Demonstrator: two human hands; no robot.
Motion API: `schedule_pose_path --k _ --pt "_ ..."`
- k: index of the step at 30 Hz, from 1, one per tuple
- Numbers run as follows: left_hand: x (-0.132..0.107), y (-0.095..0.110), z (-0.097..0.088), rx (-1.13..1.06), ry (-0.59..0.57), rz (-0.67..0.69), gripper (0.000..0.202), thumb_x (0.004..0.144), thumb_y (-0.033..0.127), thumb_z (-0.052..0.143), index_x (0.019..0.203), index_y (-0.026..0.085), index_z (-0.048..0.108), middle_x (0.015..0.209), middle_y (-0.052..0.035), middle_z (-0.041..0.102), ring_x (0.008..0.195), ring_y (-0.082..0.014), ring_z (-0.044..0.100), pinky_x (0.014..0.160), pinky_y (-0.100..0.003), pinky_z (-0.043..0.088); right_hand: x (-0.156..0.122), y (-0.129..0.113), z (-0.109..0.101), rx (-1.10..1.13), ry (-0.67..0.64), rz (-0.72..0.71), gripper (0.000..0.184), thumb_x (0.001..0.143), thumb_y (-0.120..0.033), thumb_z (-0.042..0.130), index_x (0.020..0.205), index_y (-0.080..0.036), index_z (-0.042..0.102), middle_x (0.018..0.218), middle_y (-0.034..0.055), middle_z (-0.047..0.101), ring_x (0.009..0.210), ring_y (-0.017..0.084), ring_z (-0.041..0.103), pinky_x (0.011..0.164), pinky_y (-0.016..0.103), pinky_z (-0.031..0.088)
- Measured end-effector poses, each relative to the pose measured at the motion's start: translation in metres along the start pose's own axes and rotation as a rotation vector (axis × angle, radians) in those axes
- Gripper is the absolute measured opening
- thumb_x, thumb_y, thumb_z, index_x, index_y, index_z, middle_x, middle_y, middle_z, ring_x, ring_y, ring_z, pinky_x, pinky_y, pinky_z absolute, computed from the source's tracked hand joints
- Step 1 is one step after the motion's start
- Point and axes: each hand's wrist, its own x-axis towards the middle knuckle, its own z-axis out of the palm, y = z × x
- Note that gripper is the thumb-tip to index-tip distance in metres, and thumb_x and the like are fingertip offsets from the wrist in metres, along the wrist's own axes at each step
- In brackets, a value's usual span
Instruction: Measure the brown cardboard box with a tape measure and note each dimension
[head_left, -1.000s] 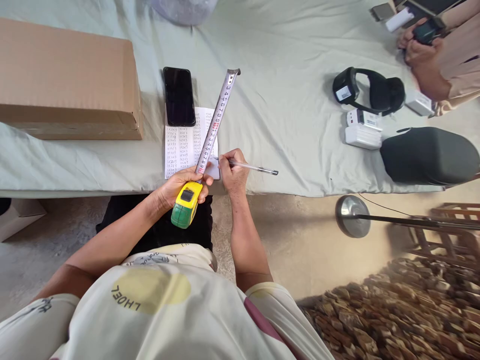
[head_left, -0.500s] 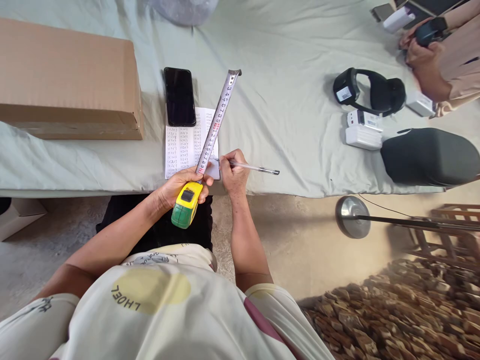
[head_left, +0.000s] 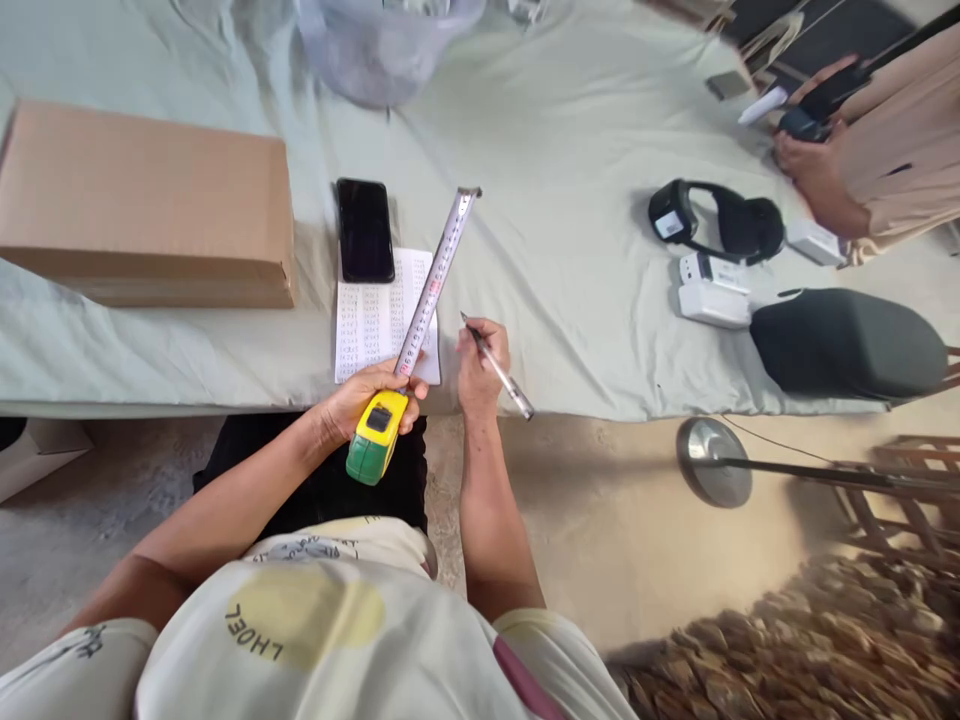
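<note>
My left hand (head_left: 371, 395) is closed around a yellow and green tape measure (head_left: 375, 430) at the table's near edge. Its metal blade sticks out up and to the right, crossing over a sheet of paper (head_left: 367, 335) covered in handwritten rows. My right hand (head_left: 482, 365) grips a pen (head_left: 501, 372) just right of the paper, the tip pointing up-left and apart from the sheet. A black phone (head_left: 365, 230) lies on the paper's upper part. The blade and my left fingers hide some of the writing.
A cardboard box (head_left: 146, 205) stands on the cloth-covered table at left, a translucent tub (head_left: 375, 60) at the back. Right are a black headset (head_left: 716, 220), white boxes (head_left: 712, 300) and a dark case (head_left: 847, 340). Another person's hands (head_left: 814, 160) hold a black device. A lamp base (head_left: 712, 462) stands below.
My right hand has moved right, away from the paper, and the pen has tilted with its back end lower. The whole view has shifted, showing more of the tub.
</note>
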Motion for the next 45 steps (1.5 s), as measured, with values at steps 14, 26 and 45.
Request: schedule_pose_path --k 14,26,45 --pt "0.003 -0.017 -0.018 0.112 -0.188 0.013 0.031 0.074 0.033 0.077 0.096 0.012 0.074 0.067 -0.0018 0.063 0.049 -0.0173 0.063 0.05 -0.028 0.047 0.031 -0.003 -0.007 -0.458 -0.298 -0.232 0.034 0.094 -0.031 0.045 0.118 -0.023 0.069 0.117 0.0109 0.07 0.101 0.025 0.067 0.09 0.042 0.056" --pt "-0.023 -0.053 -0.017 0.263 -0.12 -0.051 0.023 0.069 0.031 0.075 0.083 0.013 0.073 0.059 -0.003 0.065 0.047 -0.0164 0.063 0.046 -0.024 0.046 0.018 -0.011 -0.021 -0.186 -0.168 -0.062 0.038 0.095 -0.04 0.05 0.122 -0.019 0.067 0.121 0.0141 0.072 0.104 0.026 0.069 0.096 0.049 0.055" --pt "-0.052 -0.049 -0.017 0.298 0.099 0.117 0.021 0.069 0.032 0.079 0.072 0.015 0.066 0.064 -0.0024 0.065 0.06 -0.0145 0.062 0.063 -0.025 0.049 -0.118 -0.057 0.004 -0.128 -0.177 0.029 0.026 0.096 -0.043 0.057 0.08 -0.023 0.058 0.062 -0.004 0.054 0.056 0.015 0.052 0.055 0.028 0.044"
